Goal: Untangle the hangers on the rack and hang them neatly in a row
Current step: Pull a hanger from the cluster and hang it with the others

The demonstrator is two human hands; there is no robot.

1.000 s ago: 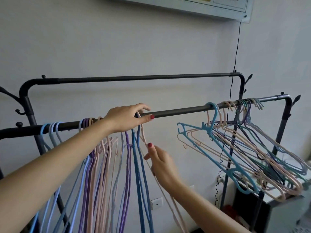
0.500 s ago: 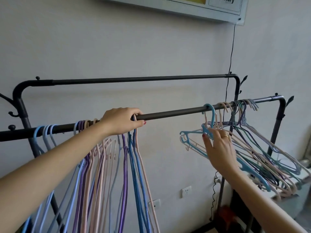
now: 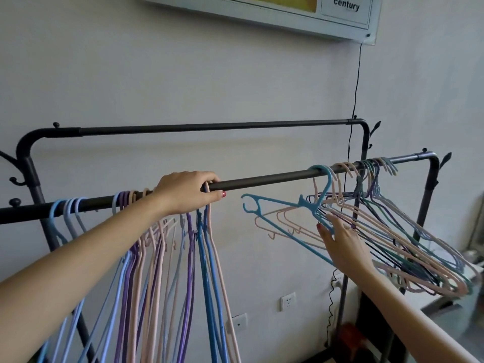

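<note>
A black rack has a front rail [image 3: 267, 178] and a higher back rail [image 3: 209, 126]. On the left of the front rail hang several straight hangers [image 3: 167, 271] in blue, purple and pink. My left hand [image 3: 187, 191] grips the rail over the hooks of the rightmost ones. At the right end a tangled bunch of hangers [image 3: 408, 247] hangs tilted. A blue hanger [image 3: 306, 204] sticks out of it to the left. My right hand [image 3: 341, 241] reaches into the bunch just below the blue hanger's neck, fingers fairly straight and touching the hangers.
A grey wall stands behind the rack, with wall sockets [image 3: 287, 301] low down and a black cable [image 3: 355, 100] running down from a framed board [image 3: 262, 11]. Coat hooks [image 3: 15, 179] stick out at the rack's left post. Furniture sits at the lower right.
My right hand has left the straight hangers under my left hand and moved right to the tangled bunch. My left hand's fingers have curled around the rail.
</note>
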